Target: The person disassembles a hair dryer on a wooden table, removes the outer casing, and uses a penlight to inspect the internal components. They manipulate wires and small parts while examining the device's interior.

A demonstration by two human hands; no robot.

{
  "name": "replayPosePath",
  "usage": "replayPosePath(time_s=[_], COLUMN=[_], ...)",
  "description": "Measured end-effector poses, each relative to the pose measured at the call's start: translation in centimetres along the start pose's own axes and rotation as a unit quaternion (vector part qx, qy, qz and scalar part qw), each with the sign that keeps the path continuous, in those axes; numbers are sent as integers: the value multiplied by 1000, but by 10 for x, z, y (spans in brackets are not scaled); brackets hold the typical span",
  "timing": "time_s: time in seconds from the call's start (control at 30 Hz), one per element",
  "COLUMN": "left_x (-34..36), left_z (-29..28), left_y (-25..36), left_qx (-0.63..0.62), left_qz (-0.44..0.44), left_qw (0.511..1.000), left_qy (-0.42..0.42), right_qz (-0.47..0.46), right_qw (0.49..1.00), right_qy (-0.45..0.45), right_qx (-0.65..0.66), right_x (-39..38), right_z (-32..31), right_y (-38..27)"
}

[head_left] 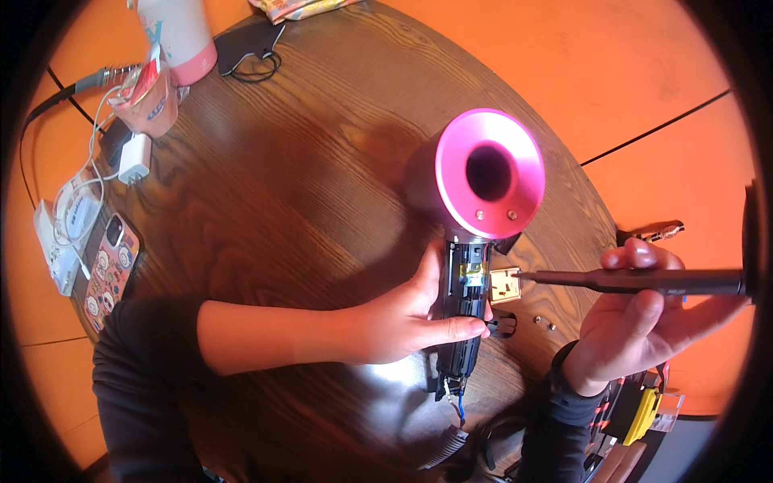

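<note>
My left hand grips the opened handle of a hair dryer with a pink round head. The handle shows black internals, a yellowish part, and wires at its lower end leading to a grey corrugated sleeve. My right hand holds a slim dark pen-shaped screwdriver horizontally, its tip pointing left near a small beige square part beside the handle. Whether the tip touches anything, I cannot tell. Small metal pieces and a black plastic piece are right of the handle.
At the wooden table's left are a patterned phone, white charger, cables, pink cup, white-and-pink bottle and dark flat object. A yellow-and-black item lies lower right, a wrapped package at the back.
</note>
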State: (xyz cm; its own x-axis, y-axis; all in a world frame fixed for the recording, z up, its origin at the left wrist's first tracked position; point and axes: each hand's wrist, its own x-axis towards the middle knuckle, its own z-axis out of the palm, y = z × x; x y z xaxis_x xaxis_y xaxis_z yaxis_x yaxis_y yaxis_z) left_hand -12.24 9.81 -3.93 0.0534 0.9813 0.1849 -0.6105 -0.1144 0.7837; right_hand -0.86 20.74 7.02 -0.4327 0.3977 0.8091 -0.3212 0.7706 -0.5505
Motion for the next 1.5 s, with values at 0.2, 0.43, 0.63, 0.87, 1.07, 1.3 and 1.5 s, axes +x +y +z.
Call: replayPosePath(time_s=[0.2,0.43,0.63,0.87,1.07,1.3,1.5], left_x=[0,1,0,1,1,2,3], left_z=[1,4,6,7,5,7,7], left_y=[-4,-3,-3,-2,0,-5,-9], left_qx=[-11,-27,-31,-41,-21,-17,-10], left_qz=[-3,1,0,-1,1,23,32], left_qw=[1000,998,997,996,999,997,997], left_qy=[28,60,74,76,49,77,74], right_qz=[-19,-10,-1,-26,-43,44,9], right_qw=[999,999,998,996,993,990,974], right_qy=[-14,-49,-56,-83,-106,-122,-171], right_qx=[21,16,-1,20,39,54,151], right_x=[-15,-15,-16,-15,-16,-10,-2], right_z=[30,33,34,33,33,34,32], right_y=[8,15,18,24,29,17,21])
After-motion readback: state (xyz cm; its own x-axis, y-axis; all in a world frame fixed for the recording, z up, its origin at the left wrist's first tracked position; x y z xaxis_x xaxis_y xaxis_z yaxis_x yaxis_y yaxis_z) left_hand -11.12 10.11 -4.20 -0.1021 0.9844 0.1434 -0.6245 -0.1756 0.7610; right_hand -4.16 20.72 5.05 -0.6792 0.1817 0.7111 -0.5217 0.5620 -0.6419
